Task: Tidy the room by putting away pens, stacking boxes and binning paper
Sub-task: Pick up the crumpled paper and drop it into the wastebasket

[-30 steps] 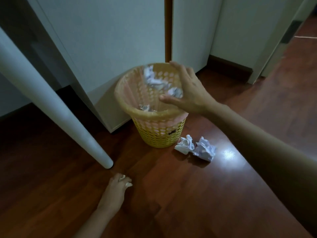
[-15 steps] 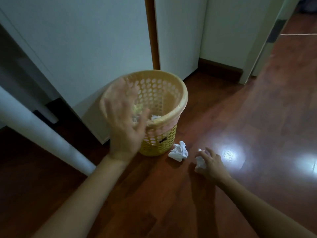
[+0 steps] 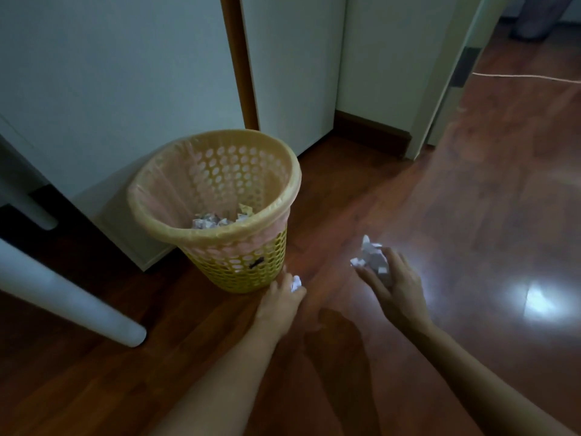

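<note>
I see my right hand at about four o'clock from the yellow basket, palm turned up, with its fingers curled around a crumpled ball of white paper. The ball sticks out past the fingertips toward the basket and sits clear of the wooden floor, so it is held rather than resting.

My left hand is low at about five o'clock from the basket, just beside its foot. Its fingers are closed over a smaller wad of paper, of which only a white corner shows between them. I cannot tell whether this wad is lifted or touching the boards.

The basket stands upright against the white cabinet, lined with a pinkish bag folded over its rim. Inside, at the bottom toward my side, lie several paper scraps, white with one yellowish piece among them.

At nine o'clock from the basket a white table leg slants down to the floor, well apart from both hands. At one o'clock, far off, a pale cord runs across the floor near a door frame. A bright reflection lies on the boards at three o'clock from my right hand.
</note>
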`<move>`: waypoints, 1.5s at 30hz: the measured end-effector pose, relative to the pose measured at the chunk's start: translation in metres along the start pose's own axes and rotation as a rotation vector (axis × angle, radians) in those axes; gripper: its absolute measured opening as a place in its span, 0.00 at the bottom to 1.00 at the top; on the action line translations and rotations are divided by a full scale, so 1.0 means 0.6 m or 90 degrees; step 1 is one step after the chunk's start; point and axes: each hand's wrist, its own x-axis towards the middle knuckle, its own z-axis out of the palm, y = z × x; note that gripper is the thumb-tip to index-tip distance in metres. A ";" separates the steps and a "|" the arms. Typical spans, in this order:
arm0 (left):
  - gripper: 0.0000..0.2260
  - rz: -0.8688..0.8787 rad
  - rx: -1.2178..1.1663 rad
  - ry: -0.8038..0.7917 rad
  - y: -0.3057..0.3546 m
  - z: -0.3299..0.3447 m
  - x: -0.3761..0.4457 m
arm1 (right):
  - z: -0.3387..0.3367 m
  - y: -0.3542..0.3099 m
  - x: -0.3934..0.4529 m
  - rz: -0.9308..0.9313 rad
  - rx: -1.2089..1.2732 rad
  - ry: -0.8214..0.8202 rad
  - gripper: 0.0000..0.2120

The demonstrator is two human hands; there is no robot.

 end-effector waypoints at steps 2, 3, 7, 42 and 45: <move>0.15 0.053 -0.036 0.029 -0.001 -0.014 -0.026 | -0.022 -0.030 0.026 -0.030 0.024 0.042 0.20; 0.15 0.099 -0.082 0.069 0.000 -0.026 -0.046 | -0.031 -0.052 0.041 -0.052 0.044 0.059 0.20; 0.14 0.331 -0.206 0.296 0.004 -0.133 -0.138 | -0.046 -0.168 0.114 -0.148 0.118 0.109 0.18; 0.23 -0.602 -0.862 -0.032 -0.153 -0.349 -0.448 | -0.063 -0.326 -0.013 0.175 0.153 -0.505 0.24; 0.28 -0.600 -0.915 -0.029 -0.172 -0.335 -0.507 | -0.056 -0.355 -0.054 0.167 0.165 -0.525 0.24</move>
